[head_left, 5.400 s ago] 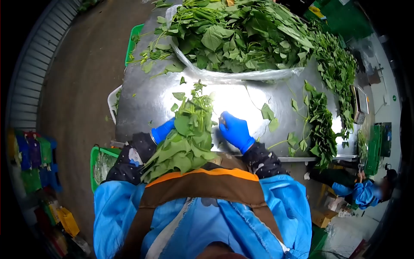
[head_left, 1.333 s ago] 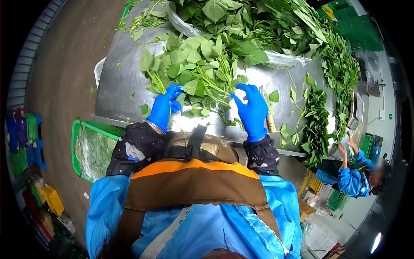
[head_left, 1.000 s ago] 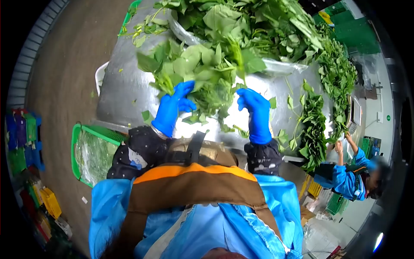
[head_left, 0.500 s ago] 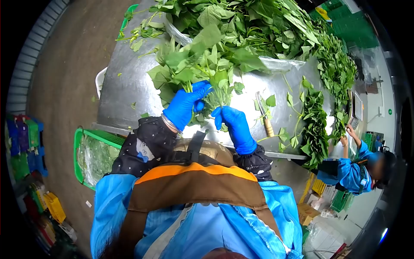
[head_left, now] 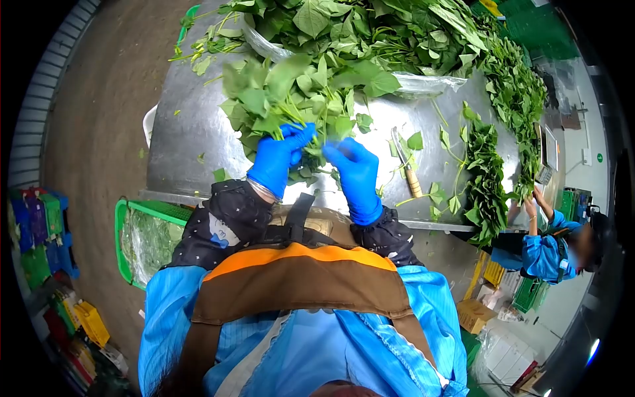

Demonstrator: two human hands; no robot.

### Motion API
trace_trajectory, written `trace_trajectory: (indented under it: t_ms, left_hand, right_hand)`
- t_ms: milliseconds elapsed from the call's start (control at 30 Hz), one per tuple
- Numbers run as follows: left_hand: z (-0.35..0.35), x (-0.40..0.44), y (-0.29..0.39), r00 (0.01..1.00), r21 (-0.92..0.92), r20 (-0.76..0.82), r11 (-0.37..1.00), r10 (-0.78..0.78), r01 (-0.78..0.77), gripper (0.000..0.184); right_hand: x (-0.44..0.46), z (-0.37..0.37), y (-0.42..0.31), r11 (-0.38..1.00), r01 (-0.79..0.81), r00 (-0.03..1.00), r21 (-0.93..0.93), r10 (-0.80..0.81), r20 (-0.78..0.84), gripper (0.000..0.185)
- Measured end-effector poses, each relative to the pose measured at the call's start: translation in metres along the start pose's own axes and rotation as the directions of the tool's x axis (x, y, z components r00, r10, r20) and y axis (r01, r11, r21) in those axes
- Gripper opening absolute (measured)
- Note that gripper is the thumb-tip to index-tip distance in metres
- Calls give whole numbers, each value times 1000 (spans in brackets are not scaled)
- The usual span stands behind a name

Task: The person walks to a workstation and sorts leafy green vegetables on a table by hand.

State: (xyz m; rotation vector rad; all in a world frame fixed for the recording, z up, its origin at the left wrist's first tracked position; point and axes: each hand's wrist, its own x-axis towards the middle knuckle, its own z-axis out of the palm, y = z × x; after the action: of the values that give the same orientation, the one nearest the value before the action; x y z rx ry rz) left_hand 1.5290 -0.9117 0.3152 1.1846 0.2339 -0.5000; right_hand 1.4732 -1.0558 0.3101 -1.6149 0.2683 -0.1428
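Observation:
My left hand (head_left: 276, 160), in a blue glove, is closed around a bunch of leafy green stems (head_left: 297, 106) held just above the metal table. Close by on the right, my right hand (head_left: 357, 175), also gloved in blue, has its fingers drawn together at the lower stems of the bunch. Its fingertips are blurred, and what they pinch cannot be made out. A knife (head_left: 413, 180) with a wooden handle lies on the table to the right of my hands, beside a few loose leaves.
A large heap of leafy greens (head_left: 390, 40) on plastic covers the far side of the metal table (head_left: 192, 145). A row of leaves (head_left: 486, 178) lies at the right. A green crate (head_left: 122, 231) stands below left. Another person (head_left: 546, 255) works at the far right.
My right hand has moved slightly up and inward against the stems. My left hand still grips the bunch, and the view has shifted a little.

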Motion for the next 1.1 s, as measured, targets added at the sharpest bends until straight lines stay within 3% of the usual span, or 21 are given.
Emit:
trace_trajectory:
  t_ms: [67, 100, 200, 267, 333, 400, 433, 467, 500, 533, 633, 733, 767, 800, 833, 867, 900, 933, 967, 1033, 1100]
  left_hand:
    - [-12, 6, 2, 1000, -85, -16, 996, -17, 16, 19]
    - [-11, 7, 0, 999, 0, -43, 1000, 10, -10, 20]
    - [-7, 4, 4, 993, -85, -118, 996, -2, -8, 20]
    - [-32, 14, 4, 997, -113, -83, 993, 0, -9, 15]
    - [-27, 9, 8, 991, -32, -128, 999, 28, -32, 15]
    - [-15, 0, 10, 994, -24, -99, 998, 53, -56, 16]
    - [-14, 0, 6, 996, 35, -74, 998, 58, -55, 15]
    - [-11, -2, 8, 996, 48, -68, 997, 58, -55, 14]
    - [-7, -5, 10, 996, 60, -66, 997, 53, -49, 14]
    - [-4, -8, 9, 997, 76, -63, 996, 43, -38, 13]
    - [-4, -8, 5, 999, 10, -40, 1000, 14, -14, 12]
    - [-20, -1, 6, 998, -31, -22, 998, 57, -57, 12]
    - [-28, 3, 8, 999, -131, -21, 990, 46, -48, 12]
    - [-32, 5, 11, 999, -229, -17, 973, 35, -38, 12]
    - [-35, 3, 15, 996, -312, -93, 949, 1, -30, 11]
    - [-46, 5, 15, 999, -370, -9, 928, 52, -51, 12]
    - [-47, 0, 21, 998, -401, 0, 915, 55, -51, 15]
    - [-47, -9, 26, 998, -431, 8, 901, 60, -51, 18]
    - [-50, -18, 22, 999, -356, -19, 934, 26, -31, 19]
    - [-59, -38, 7, 996, -200, -77, 980, -34, 18, 22]
    - [-78, -50, -35, 988, -243, 10, 958, -156, 154, 21]
  right_hand:
    - [-4, 0, -2, 981, -59, 997, 183, 68, -46, 14]
    - [-7, -1, -3, 959, -84, 992, 272, 105, -64, 14]
    - [-13, -13, -9, 779, -201, 979, 594, 132, 157, 14]
    - [-23, -29, -13, 764, -107, 978, 636, -33, 204, 17]
    - [-18, -41, -4, 220, -147, 974, 964, 204, 102, 23]
    - [3, -48, 4, 50, -48, 996, 998, 81, 44, 23]
    - [12, -55, 24, -35, -203, 979, 979, -3, 203, 30]
    - [8, -34, -9, 466, -152, 982, 872, 169, 82, 36]
    - [9, -25, -9, 796, -195, 981, 573, 162, 109, 37]
    - [9, -17, -8, 968, -193, 976, 163, 173, 133, 38]
    - [10, 7, -19, 946, -276, 940, 168, 230, 251, 22]
    - [6, -8, -9, 938, -347, 776, 22, 274, 568, 13]
    - [1, -8, -2, 968, -253, 733, -1, 192, 652, 12]
    - [-11, -7, -1, 939, -343, 704, -8, 262, 660, 14]
    - [-16, -9, 2, 958, -286, 730, -35, 241, 639, 16]
    - [-18, -11, 8, 971, -229, 756, -63, 218, 617, 18]
    - [-12, -25, 21, 943, 105, 826, -315, 94, 556, 21]
    - [-3, -45, 29, 742, 393, 845, -543, -58, 532, 25]
    - [0, -58, 24, 598, 444, 872, -667, -116, 476, 32]
    - [10, -81, 8, 513, 326, 909, -794, 58, 412, 35]
    - [27, -84, -2, 513, 98, 992, -853, 19, 126, 15]
